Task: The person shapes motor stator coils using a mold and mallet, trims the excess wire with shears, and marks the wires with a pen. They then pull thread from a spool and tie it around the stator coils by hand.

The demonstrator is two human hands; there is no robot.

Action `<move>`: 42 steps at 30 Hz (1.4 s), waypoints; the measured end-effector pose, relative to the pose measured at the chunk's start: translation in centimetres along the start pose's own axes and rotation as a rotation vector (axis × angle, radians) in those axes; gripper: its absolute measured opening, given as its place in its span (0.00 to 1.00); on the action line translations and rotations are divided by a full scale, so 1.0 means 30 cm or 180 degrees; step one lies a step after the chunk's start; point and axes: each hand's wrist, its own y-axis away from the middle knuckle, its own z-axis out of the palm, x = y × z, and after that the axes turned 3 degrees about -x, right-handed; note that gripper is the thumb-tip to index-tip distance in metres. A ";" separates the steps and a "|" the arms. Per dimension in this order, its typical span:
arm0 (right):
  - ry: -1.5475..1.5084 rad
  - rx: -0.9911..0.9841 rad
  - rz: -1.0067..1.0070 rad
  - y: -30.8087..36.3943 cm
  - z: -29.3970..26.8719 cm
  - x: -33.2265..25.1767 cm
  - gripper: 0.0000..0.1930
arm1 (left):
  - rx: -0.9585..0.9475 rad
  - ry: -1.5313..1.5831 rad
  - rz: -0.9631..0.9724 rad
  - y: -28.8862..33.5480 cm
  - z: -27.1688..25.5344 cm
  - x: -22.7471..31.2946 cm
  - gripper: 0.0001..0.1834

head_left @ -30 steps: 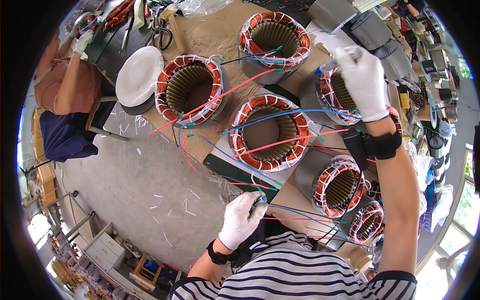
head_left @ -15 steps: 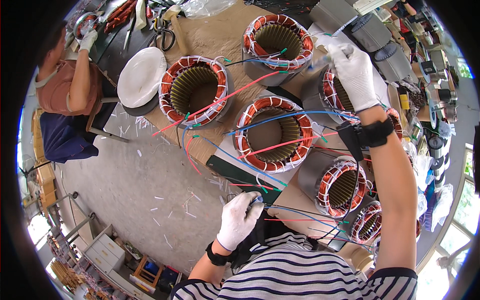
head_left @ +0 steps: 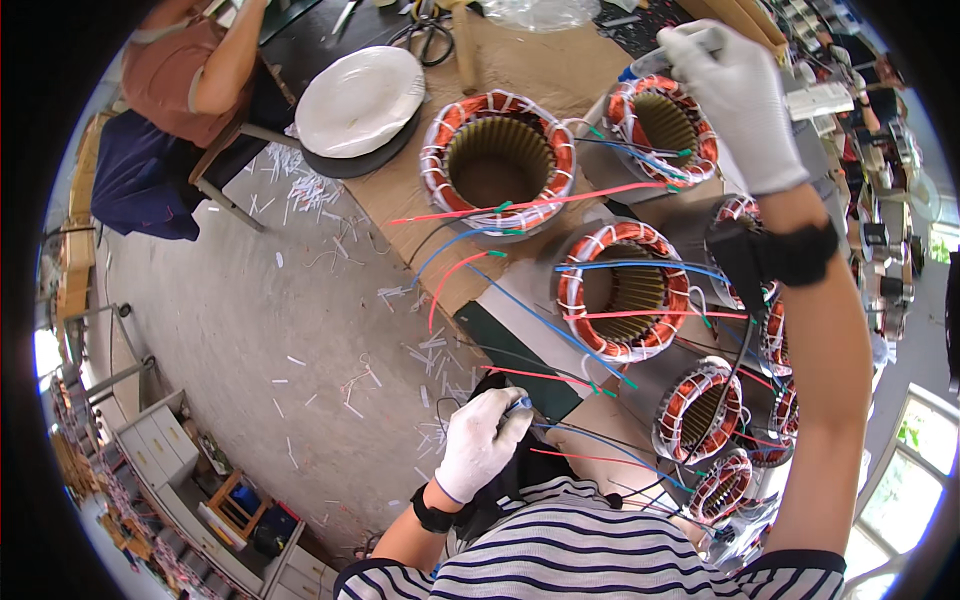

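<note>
My right hand (head_left: pixel 735 105), in a white glove, reaches over the far right of the table with its fingers closed on a slim blue-ended, pen-like item (head_left: pixel 628 74). Just below it stands a motor stator (head_left: pixel 618 105) with orange copper windings laced in white. My left hand (head_left: pixel 482 445), also gloved, is closed near my body around a small blue piece (head_left: pixel 520 404), mostly hidden by the fingers. Between the hands are another stator (head_left: pixel 573 290) and a large one (head_left: pixel 435 165), with red, blue and black leads lying across them.
More stators (head_left: pixel 665 420) crowd the right side. A white plate-like disc (head_left: pixel 360 100) lies on a dark round base near scissors (head_left: pixel 428 40) and a mallet (head_left: pixel 465 50). A co-worker (head_left: pixel 190 75) sits at the far left. Paper scraps litter the floor (head_left: pixel 250 330).
The view has swung, so the stators and disc appear farther right. My right hand is farther up in the picture, still holding the blue-ended item. My left hand stays nearly in place.
</note>
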 end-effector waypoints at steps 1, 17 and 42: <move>0.0244 0.0078 -0.0061 -0.020 0.042 0.022 0.13 | 0.0038 0.0016 0.0002 0.009 -0.008 -0.011 0.09; 0.1838 0.0356 0.0117 -0.123 0.172 0.120 0.22 | 0.0562 0.0108 -0.0365 0.078 -0.068 -0.122 0.10; 0.0252 0.0288 0.0111 0.066 0.192 -0.068 0.18 | 0.0532 -0.0243 -0.0752 0.075 -0.122 -0.055 0.09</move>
